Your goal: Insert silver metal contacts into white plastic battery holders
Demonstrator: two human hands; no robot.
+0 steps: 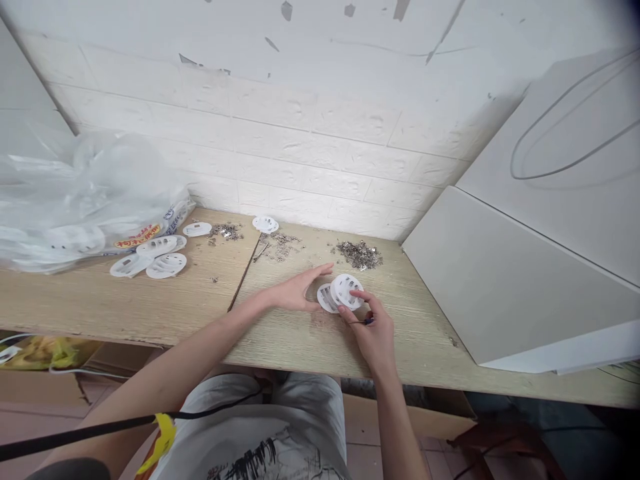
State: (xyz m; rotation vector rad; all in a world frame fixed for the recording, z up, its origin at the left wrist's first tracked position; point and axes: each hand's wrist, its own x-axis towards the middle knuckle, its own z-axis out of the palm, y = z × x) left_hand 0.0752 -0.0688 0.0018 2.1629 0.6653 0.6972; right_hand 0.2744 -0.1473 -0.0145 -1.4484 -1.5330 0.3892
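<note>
Upper disc (349, 292): between the right hand's thumb and fingers, slots facing up toward the head; round, so no long axis.
Lower disc (326, 299): just left of the right hand's fingertips, partly under the upper disc.
Right hand (376, 330): gripping the upper disc, forearm reaching forward, fingers bent leftward.
Tool (369, 321): in the right hand, thin shaft pointing left, long axis running sideways.
Left hand (299, 290): thumb and fingers parted around the lower disc's left side; contact unclear.
Metal pile (359, 255): on the desk (300, 340), beyond the right hand.
Bag (100, 200): well left of the left hand.
</note>
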